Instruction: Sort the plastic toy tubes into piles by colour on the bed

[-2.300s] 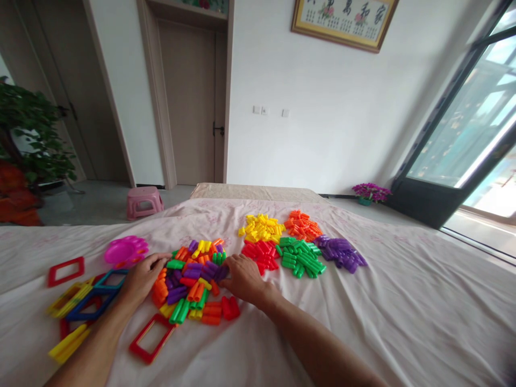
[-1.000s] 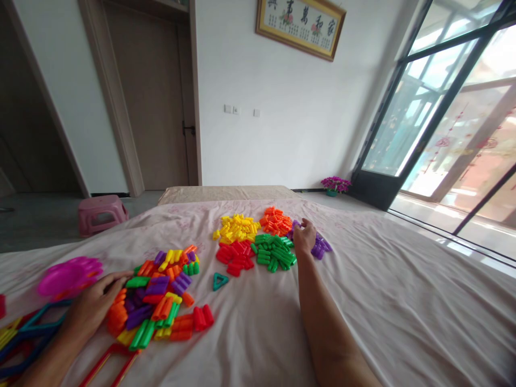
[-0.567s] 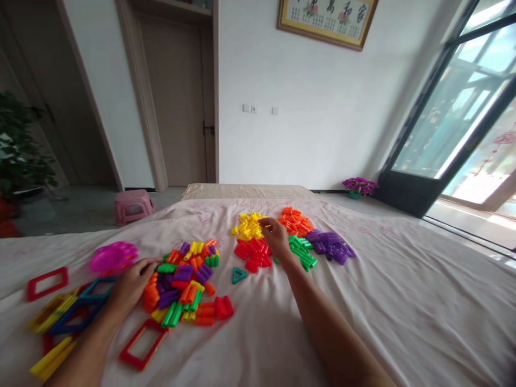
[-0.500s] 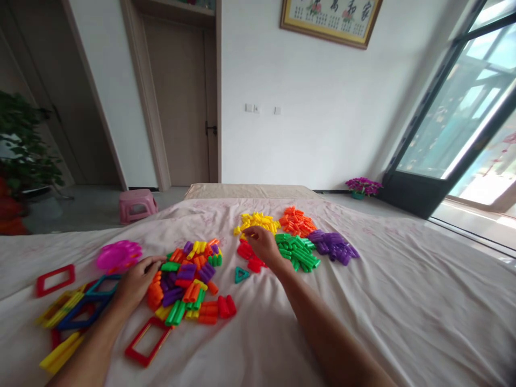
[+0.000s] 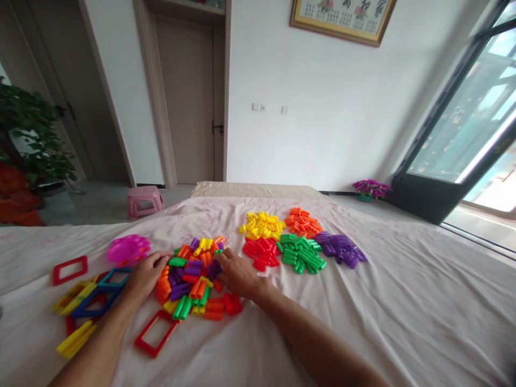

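A mixed pile of colored plastic pieces [image 5: 193, 277] lies on the pale cloth. At its left edge is my left hand [image 5: 145, 273], fingers bent together near a green piece; what they hold, if anything, is too small to tell. Over the pile's right side reaches my right hand [image 5: 237, 273], its fingertips hidden among purple and green pieces. Farther right lie sorted heaps: yellow [image 5: 262, 225], orange [image 5: 303, 222], red [image 5: 262, 252], green [image 5: 302, 253] and purple [image 5: 342, 249].
Left of the pile are a magenta flower-shaped tray [image 5: 124, 249], a red rectangular frame [image 5: 70, 270], blue frames [image 5: 94, 302] and yellow pieces [image 5: 76, 338]. Another red frame [image 5: 155, 333] lies nearer me. Beyond the cloth stands a pink stool [image 5: 145, 201].
My right hand has moved from the yellow and red heaps left and down to the mixed pile. It no longer covers the red heap. The view has shifted slightly, and the small teal triangle is no longer visible.
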`<state>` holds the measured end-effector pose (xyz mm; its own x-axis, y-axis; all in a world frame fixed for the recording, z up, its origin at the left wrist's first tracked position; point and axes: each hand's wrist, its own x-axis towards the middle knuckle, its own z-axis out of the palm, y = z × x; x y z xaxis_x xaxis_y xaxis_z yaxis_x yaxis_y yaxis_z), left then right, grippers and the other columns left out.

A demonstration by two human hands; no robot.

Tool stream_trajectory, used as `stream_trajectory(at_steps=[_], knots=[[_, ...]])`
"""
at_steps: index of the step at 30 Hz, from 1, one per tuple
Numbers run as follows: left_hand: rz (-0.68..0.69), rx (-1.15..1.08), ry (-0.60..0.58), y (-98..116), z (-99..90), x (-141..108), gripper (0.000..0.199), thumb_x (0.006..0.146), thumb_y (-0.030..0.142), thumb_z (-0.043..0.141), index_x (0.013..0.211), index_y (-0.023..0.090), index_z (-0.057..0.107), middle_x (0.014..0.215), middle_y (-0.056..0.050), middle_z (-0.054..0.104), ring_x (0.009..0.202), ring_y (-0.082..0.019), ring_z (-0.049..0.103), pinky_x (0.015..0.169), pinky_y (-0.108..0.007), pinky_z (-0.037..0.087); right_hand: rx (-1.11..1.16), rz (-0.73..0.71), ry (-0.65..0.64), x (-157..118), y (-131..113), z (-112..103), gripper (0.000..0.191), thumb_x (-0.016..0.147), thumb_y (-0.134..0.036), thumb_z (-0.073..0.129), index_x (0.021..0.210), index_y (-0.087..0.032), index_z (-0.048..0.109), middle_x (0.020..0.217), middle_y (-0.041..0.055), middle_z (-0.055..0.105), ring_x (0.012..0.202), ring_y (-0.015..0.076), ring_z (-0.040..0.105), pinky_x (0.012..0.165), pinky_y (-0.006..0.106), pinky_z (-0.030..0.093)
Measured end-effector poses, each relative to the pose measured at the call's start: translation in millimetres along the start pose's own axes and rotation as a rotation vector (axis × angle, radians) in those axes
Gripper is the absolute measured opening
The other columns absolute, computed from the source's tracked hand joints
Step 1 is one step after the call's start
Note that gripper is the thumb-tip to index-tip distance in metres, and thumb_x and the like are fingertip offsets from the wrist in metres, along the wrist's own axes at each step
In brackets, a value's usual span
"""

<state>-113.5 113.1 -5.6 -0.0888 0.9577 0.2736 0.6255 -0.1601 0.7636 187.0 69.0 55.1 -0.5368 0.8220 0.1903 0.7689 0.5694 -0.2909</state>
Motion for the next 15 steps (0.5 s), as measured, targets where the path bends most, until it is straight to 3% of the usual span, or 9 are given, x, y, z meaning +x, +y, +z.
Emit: stream_trajectory(at_steps=[9, 15], knots=[[-0.01, 0.009, -0.005, 3, -1.4, -2, 0.038, 0.083, 0.047, 0.052, 0.103, 0.022, 0.073, 0.106, -0.005, 0.076, 0.098, -0.023, 0.069, 0.082, -0.027, 0.052, 0.255, 0.06, 0.173, -1, 17, 11, 0.02, 0.084, -0.029, 0.069, 0.103, -0.023, 0.064, 0.098, 0.001, 0.069, 0.084, 0.0153, 0.063, 0.071, 0.022, 0.044], [-0.017, 0.019, -0.01, -4, -1.1, 0, 0.039, 0.083, 0.046, 0.051, 0.105, 0.022, 0.072, 0.106, -0.004, 0.076, 0.096, -0.023, 0.07, 0.078, -0.027, 0.054, 0.484, 0.148, 0.505, 7, 45, -9, 0.015, 0.083, -0.026, 0.067, 0.095, -0.019, 0.07, 0.089, 0.0025, 0.07, 0.075, 0.0141, 0.062, 0.07, 0.023, 0.046]])
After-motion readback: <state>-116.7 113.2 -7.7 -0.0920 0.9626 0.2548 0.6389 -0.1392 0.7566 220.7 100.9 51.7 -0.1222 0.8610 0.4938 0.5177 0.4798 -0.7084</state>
